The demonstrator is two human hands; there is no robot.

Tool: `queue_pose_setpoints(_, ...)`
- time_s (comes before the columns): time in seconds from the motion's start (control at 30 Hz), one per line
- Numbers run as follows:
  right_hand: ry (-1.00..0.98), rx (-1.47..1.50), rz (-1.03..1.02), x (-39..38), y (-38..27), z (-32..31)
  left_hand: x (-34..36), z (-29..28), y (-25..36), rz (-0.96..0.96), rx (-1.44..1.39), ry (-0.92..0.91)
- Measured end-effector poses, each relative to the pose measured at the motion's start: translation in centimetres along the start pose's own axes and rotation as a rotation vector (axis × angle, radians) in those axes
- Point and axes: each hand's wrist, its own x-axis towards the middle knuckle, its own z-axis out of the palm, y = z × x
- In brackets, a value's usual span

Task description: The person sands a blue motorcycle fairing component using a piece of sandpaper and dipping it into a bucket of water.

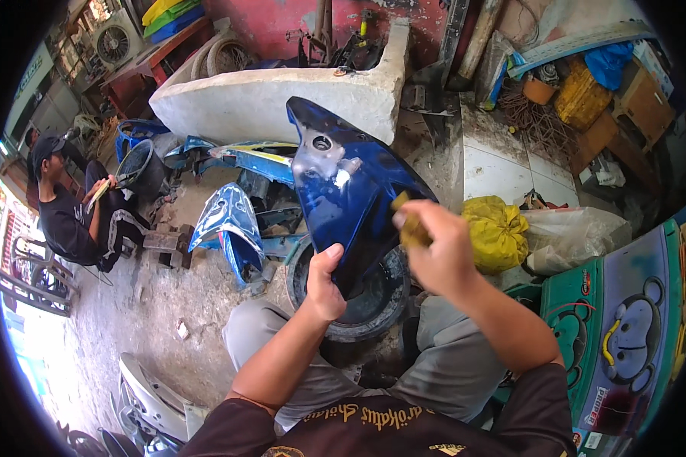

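Hands: two, both the wearer's, both occupied.
Left grip: one left hand [326,283] clasping the lower edge of the panel [341,190] — one thumb on the front face, the other fingers hidden behind.
Right grip: one right hand [442,240] closed round one yellow-brown pad [415,231] at the panel's right edge; whether pad and panel touch, I cannot tell.
Panel: one, glossy blue with one round hole near its top, held tilted above the tub [367,330], in front of the knees.
Tubs: two, dark and round — one under the panel, the other, a bucket [135,169], beside the co-worker.
Loose parts: one blue-and-white cowl [227,217] on the floor [141,320], left of the tub; several more blue pieces behind it, overlapping too much to count. One pale fairing [154,390] at lower left.
Co-worker [67,209]: one person at far left, in a cap, a thin light piece in hand.
Bags: two on the right, one yellow bag [494,232], one clear bag [579,238] just beside it.
Cabinet [587,286]: one, green, near the right arm.
Fan [113,43]: one, upper left.
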Motion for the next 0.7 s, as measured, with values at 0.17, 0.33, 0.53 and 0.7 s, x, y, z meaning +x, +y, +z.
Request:
queue_pose_setpoints(0.17, -0.217, 0.034, -0.188, -0.6, -2.9, -0.1, 0.5, -1.1, -0.3, -0.045, -0.158, -0.145)
queue_pose_setpoints(0.33, -0.073, 0.004, 0.022, -0.2, -0.9, 0.1, 0.1, 1.1, 0.0, 0.028, 0.012, -0.012)
queue_pose_setpoints(0.53, -0.148, 0.007, -0.119, 0.1, -1.6, 0.3, 0.5, 0.3, 0.6, 0.03, -0.012, -0.1)
queue_pose_setpoints(0.7, -0.139, 0.025, -0.074, -0.9, -2.2, 1.0, 0.5, 0.3, 0.6, 0.002, 0.063, -0.052)
